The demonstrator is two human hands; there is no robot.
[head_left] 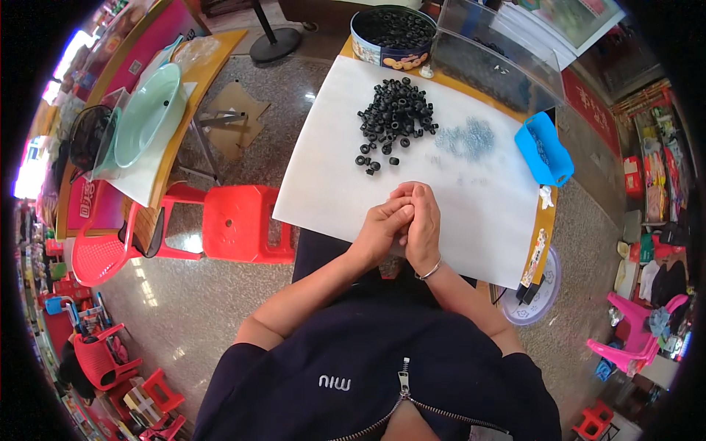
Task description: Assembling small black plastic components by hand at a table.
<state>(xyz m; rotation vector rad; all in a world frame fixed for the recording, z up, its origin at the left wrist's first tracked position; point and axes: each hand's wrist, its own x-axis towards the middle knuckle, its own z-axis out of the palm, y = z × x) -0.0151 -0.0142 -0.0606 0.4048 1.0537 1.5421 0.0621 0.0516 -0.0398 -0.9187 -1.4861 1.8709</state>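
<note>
Close together at the near edge of the white sheet (323, 162), my left hand (381, 229) and my right hand (424, 234) press against each other with fingers folded inward. Whatever lies between them, if anything, is hidden. A bracelet circles my right wrist. Beyond my hands, a heap of small black ring-shaped parts (397, 110) rests on the sheet, with several loose ones at its near side. To the right of the heap, a scatter of tiny blue-grey pieces (471, 138) is spread out.
A blue plastic container (543, 151) sits at the table's right edge. At the back stand a round tin (390, 53) full of black parts and a clear box (500, 66). Left of the table is a red stool (239, 220); further off, a pale green basin (151, 117).
</note>
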